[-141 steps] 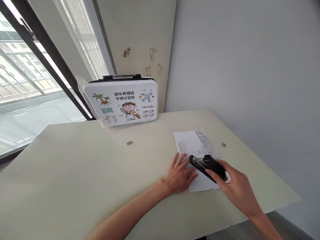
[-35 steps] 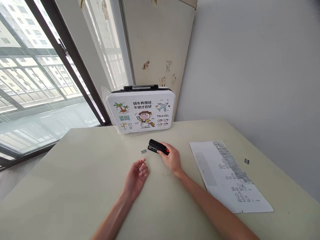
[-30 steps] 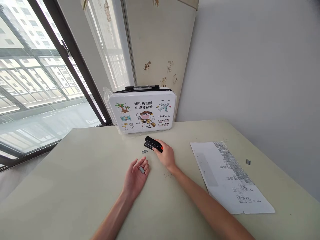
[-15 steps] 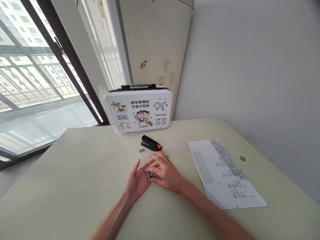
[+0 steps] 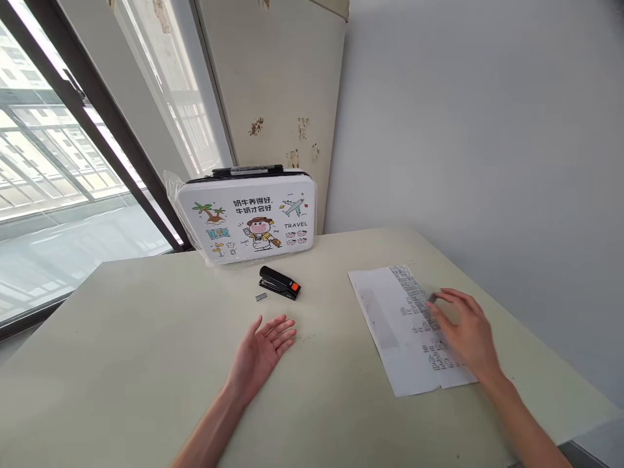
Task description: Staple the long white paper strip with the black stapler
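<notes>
My left hand (image 5: 260, 357) rests palm up on the table, fingers spread, with nothing in it. Over the right edge of the printed sheet (image 5: 375, 331), my right hand (image 5: 465, 328) pinches a small grey strip of staples (image 5: 432, 298) between thumb and fingertips. Beyond my left fingertips lies a black stapler (image 5: 279, 283) with an orange button. Another short strip of staples (image 5: 261, 297) is on the table just in front of it. My right hand covers part of the paper's printed side.
A white cartoon travel case (image 5: 248, 224) in clear plastic stands at the back of the pale table (image 5: 146, 364). Behind it is a worn cabinet side (image 5: 277, 78). A grey wall (image 5: 463, 130) borders the right, and a sliding window (image 5: 88, 162) is at left.
My right hand has left my left palm and moved right, over the paper, holding a staple strip. The strip seen in my left palm is gone from there. The view has shifted slightly right.
</notes>
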Demonstrator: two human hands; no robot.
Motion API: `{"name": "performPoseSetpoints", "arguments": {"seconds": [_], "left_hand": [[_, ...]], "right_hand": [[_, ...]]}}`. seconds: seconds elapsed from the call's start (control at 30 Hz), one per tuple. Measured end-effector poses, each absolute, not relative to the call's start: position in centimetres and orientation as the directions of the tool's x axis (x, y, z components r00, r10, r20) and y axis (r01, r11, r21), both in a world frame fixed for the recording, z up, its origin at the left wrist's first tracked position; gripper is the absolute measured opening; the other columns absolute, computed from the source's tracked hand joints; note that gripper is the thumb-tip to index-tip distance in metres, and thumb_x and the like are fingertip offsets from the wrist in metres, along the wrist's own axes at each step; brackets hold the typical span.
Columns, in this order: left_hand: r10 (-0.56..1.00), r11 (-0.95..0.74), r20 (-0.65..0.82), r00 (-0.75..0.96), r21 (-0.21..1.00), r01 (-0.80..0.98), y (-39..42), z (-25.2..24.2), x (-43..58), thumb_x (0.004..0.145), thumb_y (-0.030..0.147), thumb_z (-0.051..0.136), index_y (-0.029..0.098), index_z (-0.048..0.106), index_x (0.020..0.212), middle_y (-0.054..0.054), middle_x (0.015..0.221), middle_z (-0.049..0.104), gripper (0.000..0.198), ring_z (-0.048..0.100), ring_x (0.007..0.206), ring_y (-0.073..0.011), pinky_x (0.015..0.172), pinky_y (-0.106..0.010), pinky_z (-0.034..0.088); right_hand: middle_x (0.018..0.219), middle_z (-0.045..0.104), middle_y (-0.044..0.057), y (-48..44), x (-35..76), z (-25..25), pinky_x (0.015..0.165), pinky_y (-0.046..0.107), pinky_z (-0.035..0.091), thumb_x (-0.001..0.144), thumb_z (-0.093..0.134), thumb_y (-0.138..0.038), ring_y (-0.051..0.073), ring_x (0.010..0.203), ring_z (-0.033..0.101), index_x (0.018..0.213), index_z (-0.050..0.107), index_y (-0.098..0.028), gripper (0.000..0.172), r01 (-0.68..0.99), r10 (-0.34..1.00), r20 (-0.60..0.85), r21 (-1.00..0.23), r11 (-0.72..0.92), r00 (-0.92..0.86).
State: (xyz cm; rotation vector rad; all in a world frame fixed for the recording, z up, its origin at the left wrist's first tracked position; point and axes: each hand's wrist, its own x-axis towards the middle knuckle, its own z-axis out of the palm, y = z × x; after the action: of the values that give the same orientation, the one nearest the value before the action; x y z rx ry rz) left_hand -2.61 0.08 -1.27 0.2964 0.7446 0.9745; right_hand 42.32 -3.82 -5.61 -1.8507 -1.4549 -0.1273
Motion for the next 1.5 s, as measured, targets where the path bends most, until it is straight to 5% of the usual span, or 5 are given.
{"name": "performPoseSetpoints", "arguments": {"seconds": [0.5,0.73,0.93,1.17,1.5], "left_hand": [[0.854,0.517,-0.401,0.332,0.579,-0.630,0.3,-1.4,-2.6,0.097,0.029,0.067,0.009,0.076,0.102,-0.011,0.096,0.072,0.022,0.069,0.086,-0.0202,0.084,-0.033,0.058],[0.867,0.497,-0.368,0.337,0.591,-0.635,0.2,-1.2,-2.4,0.091,0.019,0.073,0.011,0.074,0.094,-0.006,0.090,0.066,0.009,0.064,0.080,-0.0165,0.080,-0.030,0.056],[0.869,0.494,-0.358,0.341,0.593,-0.636,0.2,-1.3,-2.1,0.087,0.019,0.076,0.013,0.067,0.081,-0.001,0.076,0.056,0.012,0.054,0.067,-0.0126,0.067,-0.026,0.051],[0.873,0.487,-0.331,0.359,0.633,-0.602,0.0,-1.3,-2.0,0.091,0.026,0.074,0.017,0.053,0.062,0.002,0.067,0.044,0.036,0.041,0.060,-0.0119,0.063,-0.027,0.047],[0.858,0.514,-0.363,0.365,0.619,-0.593,0.3,-1.8,-2.1,0.087,0.017,0.070,0.016,0.060,0.069,0.001,0.071,0.047,0.020,0.043,0.063,-0.0126,0.064,-0.028,0.047]], "right_hand": [[0.125,0.067,0.016,-5.3,46.3,-8.4,0.098,0.055,0.050,0.094,0.050,-0.063,0.038,0.121,0.060,0.120,0.069,-0.020,0.054,0.838,0.735,0.468,-0.483,-0.252,0.491],[0.123,0.070,0.006,-6.6,30.3,-3.4,0.097,0.037,0.054,0.103,0.053,-0.041,0.022,0.111,0.068,0.115,0.067,-0.028,0.023,0.613,0.957,0.291,-0.756,0.230,0.001],[0.092,0.075,0.001,-4.8,20.3,-1.9,0.067,0.025,0.053,0.100,0.058,-0.028,0.015,0.076,0.069,0.099,0.072,-0.024,0.014,0.326,0.933,0.076,-0.924,0.198,-0.352],[0.078,0.073,-0.002,-3.2,17.2,-3.5,0.062,0.023,0.046,0.101,0.055,-0.028,0.012,0.062,0.062,0.089,0.069,-0.022,0.020,0.303,0.932,0.118,-0.925,0.228,-0.343],[0.078,0.071,-0.002,-3.7,17.3,-3.6,0.065,0.024,0.045,0.100,0.055,-0.023,0.013,0.067,0.061,0.090,0.067,-0.023,0.015,0.351,0.913,0.195,-0.878,0.325,-0.358]]}}
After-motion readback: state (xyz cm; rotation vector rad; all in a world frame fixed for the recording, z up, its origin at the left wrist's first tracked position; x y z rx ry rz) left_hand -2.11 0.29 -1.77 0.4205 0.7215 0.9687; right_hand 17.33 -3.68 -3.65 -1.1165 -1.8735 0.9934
